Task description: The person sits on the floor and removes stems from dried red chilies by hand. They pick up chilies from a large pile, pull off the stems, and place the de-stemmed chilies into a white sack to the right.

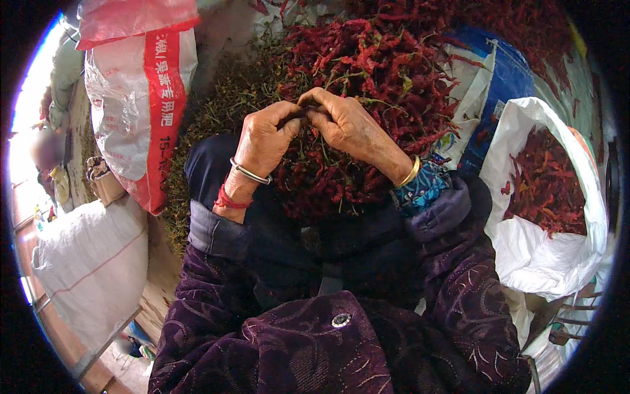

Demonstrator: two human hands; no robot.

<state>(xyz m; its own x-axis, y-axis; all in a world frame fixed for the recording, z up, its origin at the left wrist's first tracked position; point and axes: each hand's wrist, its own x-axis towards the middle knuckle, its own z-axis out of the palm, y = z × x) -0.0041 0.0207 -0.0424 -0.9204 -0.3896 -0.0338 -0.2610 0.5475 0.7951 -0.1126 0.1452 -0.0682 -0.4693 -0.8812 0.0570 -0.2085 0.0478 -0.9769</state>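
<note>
My left hand (268,133), with a silver bangle and a red cord at the wrist, meets my right hand (339,120) above a heap of dried red chili peppers (389,64). The fingertips of both hands are pinched together around something small and dark, too hidden to name surely. A gold bangle is on my right wrist. Green-brown pepper stems (221,103) lie piled left of the red peppers, beside my left hand. More red peppers lie below my hands, between my knees.
An open white woven sack (531,256) with red dried peppers (546,187) stands at the right. A blue and white sack (507,69) lies behind it. At the left are a red and white printed bag (128,108) and a white woven sack (93,271). More peppers spread at the top right.
</note>
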